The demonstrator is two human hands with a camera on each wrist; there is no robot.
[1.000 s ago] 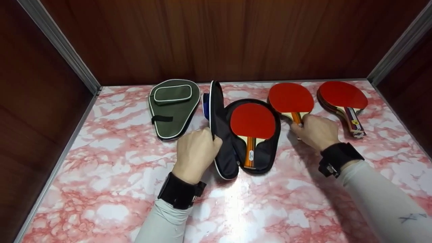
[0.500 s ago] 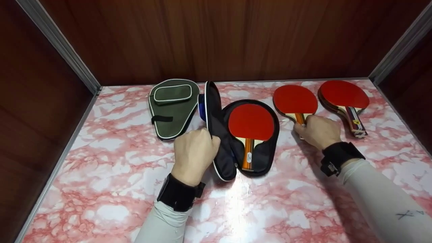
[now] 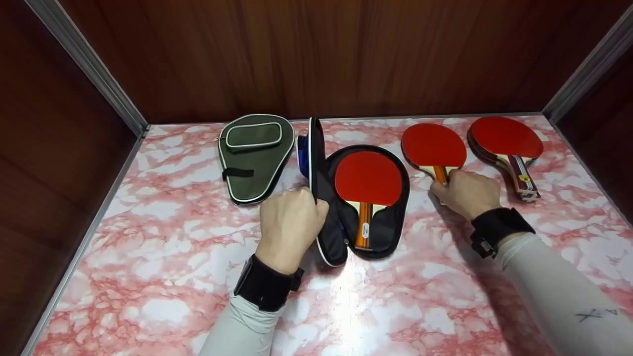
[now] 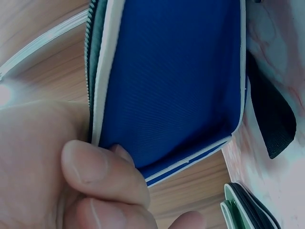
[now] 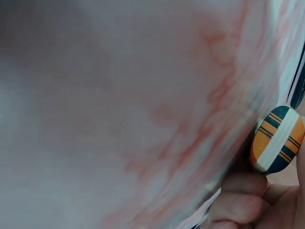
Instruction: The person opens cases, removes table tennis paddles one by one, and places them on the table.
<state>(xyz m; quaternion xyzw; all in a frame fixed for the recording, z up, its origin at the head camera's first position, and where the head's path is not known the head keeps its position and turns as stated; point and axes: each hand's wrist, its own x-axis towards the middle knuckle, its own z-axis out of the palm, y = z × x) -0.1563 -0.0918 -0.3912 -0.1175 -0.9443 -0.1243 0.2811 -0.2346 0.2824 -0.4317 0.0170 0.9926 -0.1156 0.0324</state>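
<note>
With its fingers curled over the edge, my left hand (image 3: pixel 292 225) holds up the lid of a blue paddle case (image 3: pixel 304 155) with a black lining. The lid stands nearly upright in the head view; its blue outside (image 4: pixel 176 71) fills much of the left wrist view. Inside the case's flat half lies a red table tennis paddle (image 3: pixel 368 178), handle toward me. To the right, my right hand (image 3: pixel 470 193) grips the handle of a second red paddle (image 3: pixel 434 144). The striped butt of that handle (image 5: pixel 279 140) shows in the right wrist view.
A green paddle case (image 3: pixel 257 163) with white piping lies at the back left. At the far right lie stacked red paddles (image 3: pixel 505 137), their handles toward me. Dark wood panels (image 3: pixel 336 59) wall in the pink marbled table (image 3: pixel 163 277) at the back and sides.
The second paddle and my right hand have shifted slightly right, away from the case. The case lid leaned left half a second ago and stands more upright now, still in my left hand.
</note>
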